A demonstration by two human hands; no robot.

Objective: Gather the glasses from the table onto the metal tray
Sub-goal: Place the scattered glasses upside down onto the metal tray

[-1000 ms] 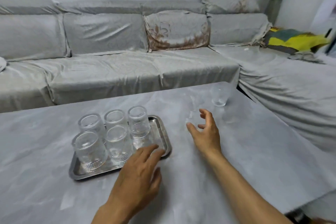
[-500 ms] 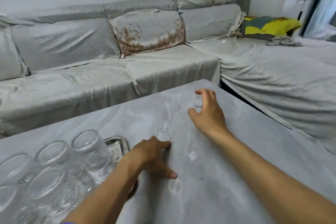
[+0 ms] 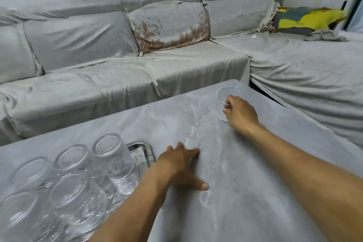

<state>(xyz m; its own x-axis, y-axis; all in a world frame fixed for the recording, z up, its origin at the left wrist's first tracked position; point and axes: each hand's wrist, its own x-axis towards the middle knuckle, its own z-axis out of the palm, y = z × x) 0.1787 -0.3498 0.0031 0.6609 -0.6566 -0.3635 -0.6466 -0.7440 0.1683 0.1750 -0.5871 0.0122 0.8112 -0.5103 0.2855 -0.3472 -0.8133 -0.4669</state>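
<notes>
A clear glass (image 3: 225,98) stands near the far right corner of the grey table (image 3: 255,182). My right hand (image 3: 240,113) is wrapped around its lower part, thumb on the near side. At the lower left, several clear textured glasses (image 3: 115,161) stand close together on the metal tray (image 3: 144,152), of which only the far right corner shows. My left hand (image 3: 180,165) lies flat on the table just right of the tray, fingers spread, holding nothing.
A grey covered corner sofa (image 3: 117,84) runs along the far side and the right side of the table, with a narrow gap at the table's corner. A yellow and green cloth (image 3: 306,18) lies on its far right end.
My right hand has reached further out and closed around the lone glass, which was partly hidden behind it half a second ago. My left hand has stayed beside the tray.
</notes>
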